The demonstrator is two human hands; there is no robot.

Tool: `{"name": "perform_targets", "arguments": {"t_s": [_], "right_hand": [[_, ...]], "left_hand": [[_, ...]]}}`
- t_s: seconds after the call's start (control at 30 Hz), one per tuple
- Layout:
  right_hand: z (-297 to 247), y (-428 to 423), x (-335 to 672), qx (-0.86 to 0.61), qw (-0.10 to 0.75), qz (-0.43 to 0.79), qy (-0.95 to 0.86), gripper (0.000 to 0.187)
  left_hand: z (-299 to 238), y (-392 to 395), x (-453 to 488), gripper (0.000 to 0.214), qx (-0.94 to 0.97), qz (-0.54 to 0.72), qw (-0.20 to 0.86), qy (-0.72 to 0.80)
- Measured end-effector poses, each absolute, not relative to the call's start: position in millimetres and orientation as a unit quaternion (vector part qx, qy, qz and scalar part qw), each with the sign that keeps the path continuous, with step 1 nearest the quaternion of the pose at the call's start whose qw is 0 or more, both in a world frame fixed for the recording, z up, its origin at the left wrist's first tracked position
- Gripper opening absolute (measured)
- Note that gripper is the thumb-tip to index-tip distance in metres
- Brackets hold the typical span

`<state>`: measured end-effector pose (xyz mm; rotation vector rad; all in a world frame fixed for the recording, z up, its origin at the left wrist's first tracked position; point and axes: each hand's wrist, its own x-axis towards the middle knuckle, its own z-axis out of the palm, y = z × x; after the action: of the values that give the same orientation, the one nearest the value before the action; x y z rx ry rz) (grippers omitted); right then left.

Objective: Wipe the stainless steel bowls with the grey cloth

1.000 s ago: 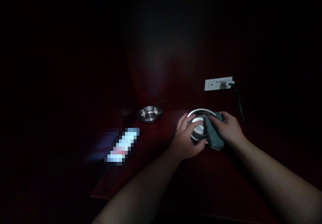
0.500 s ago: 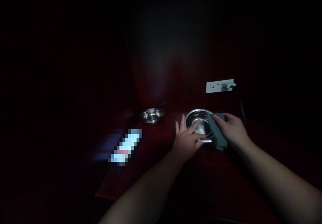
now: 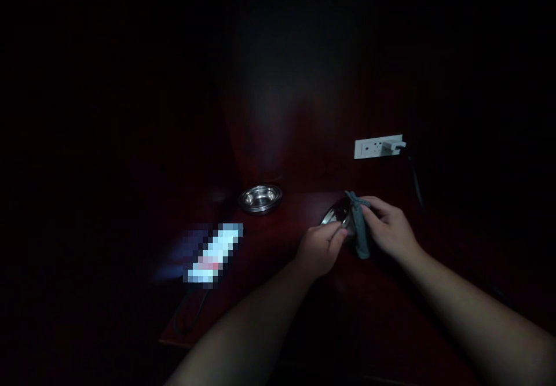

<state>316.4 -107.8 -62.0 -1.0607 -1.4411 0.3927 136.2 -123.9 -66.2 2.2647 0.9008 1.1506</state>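
A shiny metal bowl (image 3: 335,214) is tilted between my hands above the dark red table. My left hand (image 3: 322,248) is closed on its near edge, with the thumb toward the cloth. In my right hand (image 3: 390,227) is a grey-green cloth (image 3: 359,230), bunched and pressed against the bowl's right side. The cloth and my fingers hide much of the bowl. To the left, a small stack of metal bowls (image 3: 260,199) rests on the table.
A lit, blurred-out phone-like screen (image 3: 215,254) lies at the left, with a thin cable (image 3: 177,316) near it by the table's front-left corner. On the back wall is a white socket panel (image 3: 367,149) with a plug and a hanging cord (image 3: 416,183). The surroundings are very dark.
The bowl has turned from facing up to a steep tilt. My left hand's spread fingers have closed on its edge. The cloth has moved slightly left with my right hand.
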Motion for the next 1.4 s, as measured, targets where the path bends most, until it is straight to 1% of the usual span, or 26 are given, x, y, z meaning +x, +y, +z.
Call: {"name": "perform_targets", "arguments": {"t_s": [0.1, 0.27, 0.33, 0.47, 0.57, 0.7, 0.87, 1.0, 1.2, 1.3, 1.4], "right_hand": [[-65, -111, 310, -0.420, 0.604, 0.143, -0.662, 0.025], [-68, -118, 305, -0.387, 0.593, 0.133, -0.694, 0.029], [-71, -118, 304, -0.376, 0.573, 0.142, -0.714, 0.033], [-79, -114, 303, -0.385, 0.531, 0.158, -0.738, 0.044], [-83, -110, 303, -0.391, 0.512, 0.148, -0.751, 0.048], [-83, -111, 304, -0.382, 0.498, 0.121, -0.769, 0.048], [-76, -122, 300, -0.365, 0.457, 0.089, -0.806, 0.050], [-73, -131, 296, -0.325, 0.427, 0.043, -0.843, 0.057], [-70, -136, 290, -0.285, 0.374, -0.045, -0.881, 0.066], [-69, -135, 289, -0.286, 0.368, -0.077, -0.881, 0.069], [-68, -135, 288, -0.289, 0.368, -0.083, -0.880, 0.067]], "left_hand": [[-68, -127, 136, 0.034, 0.756, 0.468, 0.330, 0.317], [-78, -120, 144, 0.035, 0.615, 0.554, 0.468, 0.311], [-82, -116, 148, 0.036, 0.531, 0.592, 0.521, 0.311], [-79, -112, 155, 0.033, 0.369, 0.659, 0.587, 0.293], [-72, -111, 157, 0.028, 0.264, 0.660, 0.644, 0.283], [-64, -108, 152, 0.032, 0.161, 0.624, 0.711, 0.280], [-57, -101, 143, 0.044, 0.110, 0.594, 0.761, 0.237], [-49, -101, 137, 0.048, 0.112, 0.599, 0.765, 0.208], [-41, -106, 133, 0.051, 0.144, 0.589, 0.767, 0.208], [-41, -106, 132, 0.053, 0.183, 0.579, 0.770, 0.196], [-43, -109, 134, 0.054, 0.220, 0.560, 0.773, 0.199]]}}
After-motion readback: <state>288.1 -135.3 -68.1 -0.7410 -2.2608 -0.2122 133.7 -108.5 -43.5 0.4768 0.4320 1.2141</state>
